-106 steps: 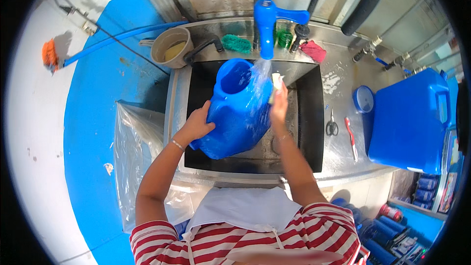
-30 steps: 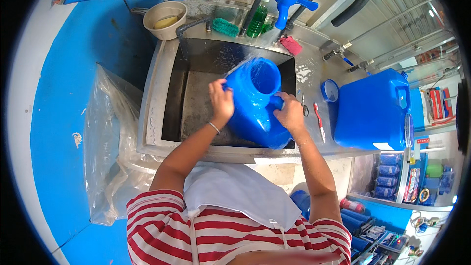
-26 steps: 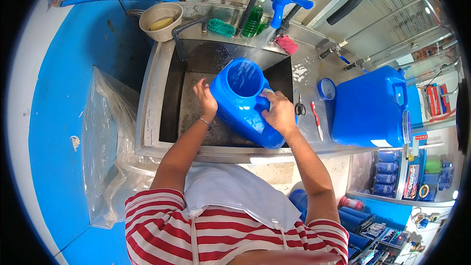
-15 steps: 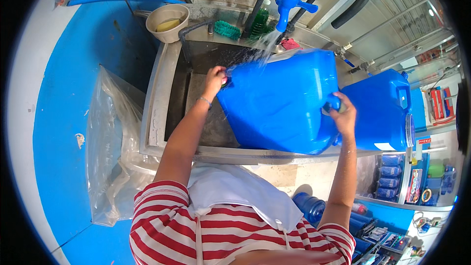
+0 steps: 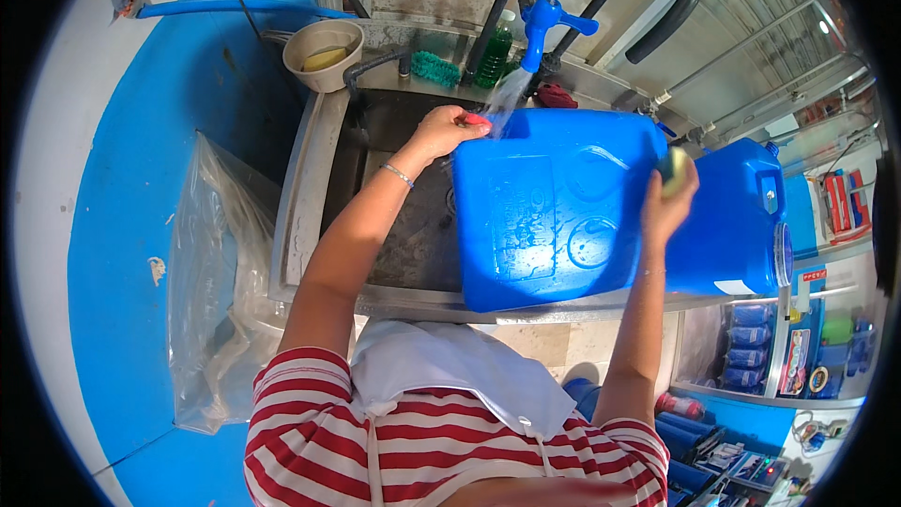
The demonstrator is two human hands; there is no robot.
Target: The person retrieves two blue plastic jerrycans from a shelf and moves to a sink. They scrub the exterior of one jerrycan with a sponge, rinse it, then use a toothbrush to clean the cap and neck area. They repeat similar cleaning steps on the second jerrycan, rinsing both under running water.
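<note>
A steel sink [image 5: 310, 178] sits by a blue wall, under a blue tap [image 5: 544, 19] running water. Over it, the big blue plastic jug [image 5: 554, 211] is held sideways. The left hand [image 5: 441, 131] grips its left top corner. The right hand [image 5: 668, 197] presses what looks like a yellow sponge [image 5: 672, 169] on its right side.

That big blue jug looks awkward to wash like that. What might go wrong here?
1. The wet blue jug is steadied only by the left hand at its top corner and the right hand, which also holds a sponge; it might slip into the sink.
2. Water from the blue tap strikes the jug's top edge and may splash over the sink rim.
</note>
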